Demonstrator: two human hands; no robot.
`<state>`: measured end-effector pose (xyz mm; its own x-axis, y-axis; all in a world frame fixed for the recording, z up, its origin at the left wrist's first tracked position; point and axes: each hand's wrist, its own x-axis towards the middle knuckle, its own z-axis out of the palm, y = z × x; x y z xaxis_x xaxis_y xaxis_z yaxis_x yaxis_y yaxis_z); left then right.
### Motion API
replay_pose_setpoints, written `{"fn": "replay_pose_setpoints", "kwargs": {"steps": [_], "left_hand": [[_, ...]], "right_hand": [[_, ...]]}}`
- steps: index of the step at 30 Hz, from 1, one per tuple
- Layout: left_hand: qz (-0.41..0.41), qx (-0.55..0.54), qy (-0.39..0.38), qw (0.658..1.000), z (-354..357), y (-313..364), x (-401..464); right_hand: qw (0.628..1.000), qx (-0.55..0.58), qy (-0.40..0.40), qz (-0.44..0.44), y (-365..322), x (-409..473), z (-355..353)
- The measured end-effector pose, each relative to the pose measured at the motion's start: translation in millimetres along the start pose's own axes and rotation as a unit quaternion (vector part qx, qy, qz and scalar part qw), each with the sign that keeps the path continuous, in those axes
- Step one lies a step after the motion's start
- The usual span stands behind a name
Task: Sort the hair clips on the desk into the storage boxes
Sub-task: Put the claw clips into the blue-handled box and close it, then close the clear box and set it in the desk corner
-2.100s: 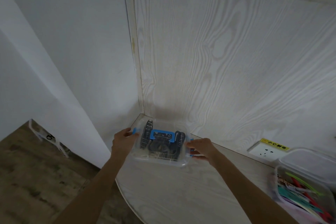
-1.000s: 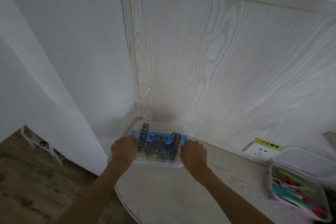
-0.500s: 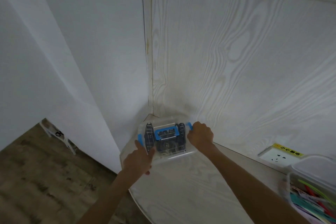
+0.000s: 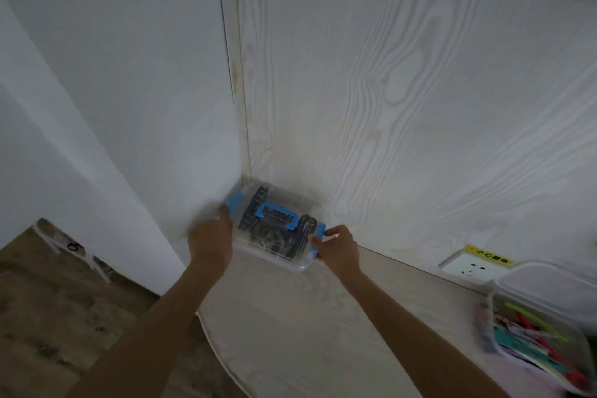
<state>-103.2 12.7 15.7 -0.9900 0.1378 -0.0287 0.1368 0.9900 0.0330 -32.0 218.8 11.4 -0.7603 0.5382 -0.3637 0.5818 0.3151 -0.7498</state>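
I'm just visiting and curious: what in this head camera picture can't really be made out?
- Contents of the clear box with blue latches: dark items, blurred through the plastic lid.
- Right hand fingers: the far side of the grip is hidden by the box.
- Left hand: motion-blurred.
- Box of coloured clips: cut off by the right edge, blurred.
- Yellow label above the socket: text too small.

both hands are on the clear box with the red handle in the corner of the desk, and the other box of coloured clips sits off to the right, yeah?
Not quite: the handle on the clear box is blue, not red, as the head view shows. The rest holds: the left hand and right hand are on its ends in the desk corner, and the box of coloured clips sits to the right.
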Motion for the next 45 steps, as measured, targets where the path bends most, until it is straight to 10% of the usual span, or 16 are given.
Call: {"fn": "replay_pose_setpoints", "kwargs": {"steps": [16,34,45], "left_hand": [[0.075,0.187,-0.022,0.979,-0.6,16.9,20.3],[0.156,-0.094,-0.097,0.978,-30.4,122.3,-66.2],[0.167,-0.279,-0.355,0.876,21.7,347.7,-157.1]], "right_hand": [[0.997,0.009,0.025,-0.068,-1.0,-5.8,15.3],[0.978,0.153,-0.138,0.021,79.6,-57.6,-96.2],[0.982,-0.067,0.142,0.105,255.8,-116.3,-277.4]]}}
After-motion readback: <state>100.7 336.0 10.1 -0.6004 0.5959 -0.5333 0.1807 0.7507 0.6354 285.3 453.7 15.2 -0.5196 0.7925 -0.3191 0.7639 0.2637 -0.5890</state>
